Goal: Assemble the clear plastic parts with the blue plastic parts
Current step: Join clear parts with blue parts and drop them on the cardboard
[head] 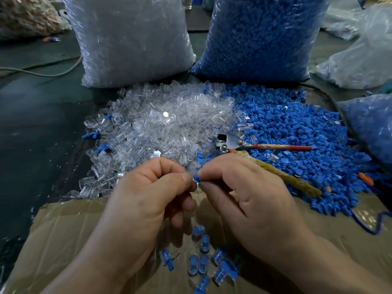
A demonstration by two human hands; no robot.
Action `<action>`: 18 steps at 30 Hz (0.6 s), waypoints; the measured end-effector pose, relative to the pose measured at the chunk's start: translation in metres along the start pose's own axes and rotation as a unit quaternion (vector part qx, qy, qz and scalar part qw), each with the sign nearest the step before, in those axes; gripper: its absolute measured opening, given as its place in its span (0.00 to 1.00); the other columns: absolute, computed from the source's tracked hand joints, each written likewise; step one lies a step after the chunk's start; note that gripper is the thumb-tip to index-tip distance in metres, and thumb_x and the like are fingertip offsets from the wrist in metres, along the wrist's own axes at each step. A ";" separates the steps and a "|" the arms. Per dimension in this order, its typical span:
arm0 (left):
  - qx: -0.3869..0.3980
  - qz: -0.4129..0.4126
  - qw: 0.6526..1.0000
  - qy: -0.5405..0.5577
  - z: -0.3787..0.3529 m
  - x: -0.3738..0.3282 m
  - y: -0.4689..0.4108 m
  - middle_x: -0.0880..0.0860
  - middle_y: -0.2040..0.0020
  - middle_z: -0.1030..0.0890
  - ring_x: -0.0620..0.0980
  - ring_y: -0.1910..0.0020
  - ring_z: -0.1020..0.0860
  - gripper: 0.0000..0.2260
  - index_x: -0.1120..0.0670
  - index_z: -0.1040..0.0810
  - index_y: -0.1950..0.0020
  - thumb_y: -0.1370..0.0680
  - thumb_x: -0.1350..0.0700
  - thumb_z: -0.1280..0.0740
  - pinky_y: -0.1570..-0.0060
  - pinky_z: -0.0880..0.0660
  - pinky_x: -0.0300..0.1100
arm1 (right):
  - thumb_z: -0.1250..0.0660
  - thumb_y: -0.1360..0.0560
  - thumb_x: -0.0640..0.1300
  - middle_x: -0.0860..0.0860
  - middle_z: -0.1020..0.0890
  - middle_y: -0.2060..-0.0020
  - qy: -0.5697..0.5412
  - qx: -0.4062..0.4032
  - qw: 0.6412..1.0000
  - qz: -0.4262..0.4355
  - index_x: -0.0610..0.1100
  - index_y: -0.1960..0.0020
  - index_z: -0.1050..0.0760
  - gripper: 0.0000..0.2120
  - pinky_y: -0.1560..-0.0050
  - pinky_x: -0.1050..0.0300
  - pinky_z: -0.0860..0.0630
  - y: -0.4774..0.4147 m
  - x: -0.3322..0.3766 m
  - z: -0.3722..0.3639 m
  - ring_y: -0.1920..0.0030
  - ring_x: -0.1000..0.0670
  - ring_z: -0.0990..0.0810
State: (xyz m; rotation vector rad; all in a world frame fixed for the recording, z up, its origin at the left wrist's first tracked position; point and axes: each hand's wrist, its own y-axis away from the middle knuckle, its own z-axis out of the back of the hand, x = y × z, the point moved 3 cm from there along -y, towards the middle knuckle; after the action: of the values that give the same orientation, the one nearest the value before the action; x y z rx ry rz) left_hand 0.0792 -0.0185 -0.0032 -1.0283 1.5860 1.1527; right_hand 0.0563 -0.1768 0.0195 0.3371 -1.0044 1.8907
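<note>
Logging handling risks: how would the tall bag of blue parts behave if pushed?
The bag of blue parts is packed full, so probably heavy and slow to slide. Its thin film looks soft, so it would likely dent or slump rather than tip.

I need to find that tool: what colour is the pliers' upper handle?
Red on the pliers' upper handle, clearest in the head view.

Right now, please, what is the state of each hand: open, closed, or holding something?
Left hand: closed, pinching the blue and clear part.
Right hand: closed, pinching the same part from the other side.
</note>
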 end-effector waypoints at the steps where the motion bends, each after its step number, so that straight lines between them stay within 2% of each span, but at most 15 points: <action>1: 0.003 0.005 1.000 0.001 0.000 0.000 0.001 0.57 0.73 0.23 0.52 0.76 0.28 0.05 0.52 0.19 0.67 0.35 0.55 0.23 0.80 0.32 0.37 | 0.36 0.21 0.46 0.55 0.21 0.53 0.005 -0.001 1.000 0.004 0.47 0.49 0.21 0.07 0.55 0.55 0.24 -0.001 0.000 0.000 0.52 0.56 0.22; 5: 0.022 0.023 0.999 0.041 -0.005 -0.001 0.003 0.58 0.73 0.25 0.50 0.77 0.30 0.04 0.52 0.19 0.69 0.34 0.57 0.30 0.82 0.34 0.37 | 0.37 0.20 0.46 0.50 0.21 0.51 0.029 -0.009 0.999 0.040 0.43 0.50 0.21 0.08 0.57 0.47 0.24 -0.002 0.004 -0.002 0.52 0.48 0.21; 8: 0.031 0.027 0.998 0.039 -0.007 -0.002 0.003 0.58 0.72 0.24 0.50 0.77 0.29 0.05 0.52 0.20 0.69 0.33 0.58 0.29 0.82 0.33 0.37 | 0.38 0.20 0.46 0.52 0.20 0.53 0.029 0.017 0.999 0.033 0.43 0.49 0.22 0.09 0.56 0.49 0.23 -0.001 0.004 -0.003 0.52 0.50 0.20; 10: 0.018 -0.025 0.998 -0.056 -0.003 -0.001 0.004 0.58 0.70 0.21 0.52 0.75 0.25 0.06 0.51 0.18 0.62 0.28 0.60 0.26 0.79 0.27 0.40 | 0.37 0.20 0.44 0.52 0.20 0.54 0.018 0.042 0.999 0.025 0.42 0.48 0.21 0.08 0.57 0.50 0.24 -0.001 0.001 -0.002 0.54 0.50 0.21; 13: -0.001 -0.131 0.972 -0.193 -0.005 -0.003 0.005 0.53 0.63 0.17 0.54 0.66 0.19 0.11 0.44 0.18 0.53 0.26 0.62 0.27 0.67 0.21 0.47 | 0.33 0.23 0.41 0.49 0.19 0.53 0.048 0.065 0.996 0.034 0.40 0.46 0.20 0.08 0.56 0.49 0.22 -0.001 -0.001 -0.002 0.54 0.48 0.20; 16: -0.003 -0.124 0.981 -0.148 -0.007 -0.003 0.005 0.53 0.65 0.16 0.48 0.69 0.18 0.07 0.46 0.17 0.57 0.32 0.57 0.26 0.71 0.23 0.36 | 0.32 0.25 0.39 0.46 0.17 0.50 0.096 0.071 0.991 0.052 0.38 0.43 0.20 0.11 0.54 0.47 0.20 0.002 0.000 -0.003 0.51 0.45 0.19; 18: 0.003 -0.102 0.988 -0.114 -0.007 -0.001 0.004 0.54 0.66 0.17 0.47 0.70 0.18 0.07 0.47 0.17 0.58 0.35 0.54 0.27 0.71 0.24 0.34 | 0.34 0.24 0.41 0.45 0.17 0.49 0.110 0.073 0.990 0.052 0.39 0.43 0.19 0.11 0.54 0.46 0.19 0.002 0.000 -0.001 0.49 0.45 0.18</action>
State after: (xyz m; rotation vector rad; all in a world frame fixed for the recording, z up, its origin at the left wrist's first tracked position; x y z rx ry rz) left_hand 0.0748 -0.0241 -0.0002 -0.9911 1.2740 1.0819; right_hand 0.0544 -0.1763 0.0180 0.1585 -0.7517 2.0506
